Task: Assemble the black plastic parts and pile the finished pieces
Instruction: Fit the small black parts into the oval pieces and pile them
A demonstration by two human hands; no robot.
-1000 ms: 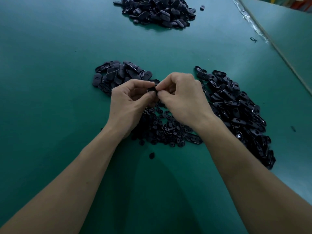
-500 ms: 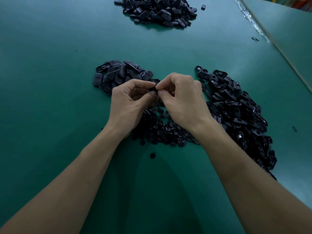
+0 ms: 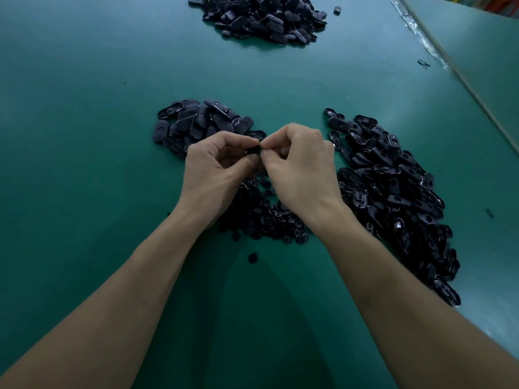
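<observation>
My left hand (image 3: 216,169) and my right hand (image 3: 303,167) meet at the middle of the green table, fingertips together, both pinching one small black plastic part (image 3: 253,150) between them. Most of that part is hidden by my fingers. Behind my left hand lies a heap of oval black covers (image 3: 196,122). A long heap of open black shells (image 3: 393,186) runs down the right side. Under my wrists sits a heap of small round black pieces (image 3: 266,217). A further pile of black parts (image 3: 264,18) lies at the far edge.
The green table mat (image 3: 84,136) stretches bare to the left. One loose round piece (image 3: 252,257) lies near me, below the small heap. A single black part (image 3: 337,9) sits right of the far pile. A table seam with tape (image 3: 429,49) runs diagonally at right.
Both hands stay joined on the small part; fingers shift only slightly. The view has barely moved.
</observation>
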